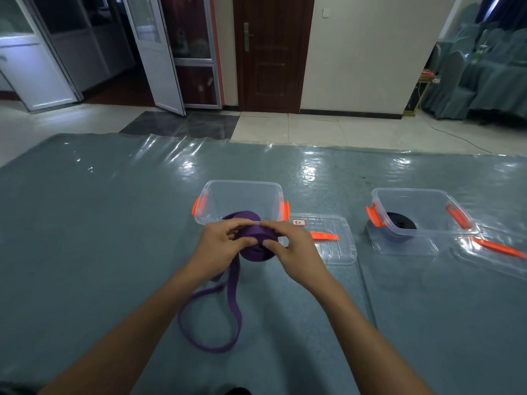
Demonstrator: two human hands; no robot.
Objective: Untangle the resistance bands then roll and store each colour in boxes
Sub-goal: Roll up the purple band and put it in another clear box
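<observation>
A wide table [85, 223], draped in grey-blue cloth under a glossy, wrinkled clear sheet, carries everything. On it, at the middle, stands a clear plastic box with orange latches [242, 183]. A second clear box [413, 191] of the same make stands well apart to its right, with a black rolled band [400, 221] lying flat inside against its near-left corner. A flat clear lid [338, 253], ribbed and with an orange clip, lies just beside the middle box on the right.

In front of that box, at its near rim, both hands hold the purple woven resistance band [256, 252], most of it wound into a thick roll. The left hand [219, 246] has its grip closed on the roll's left side, thumb on top. The right hand [296, 252] pinches the right side, fingers curled over the outer turn. The roll seems held just above the table, though the hands hide its underside. The unwound tail hangs from between the hands and lies in a loose loop on the cloth, nearer the person.

A small white label [299, 222] with a red border sits on the lid's far corner, and its writing is too small to read.
</observation>
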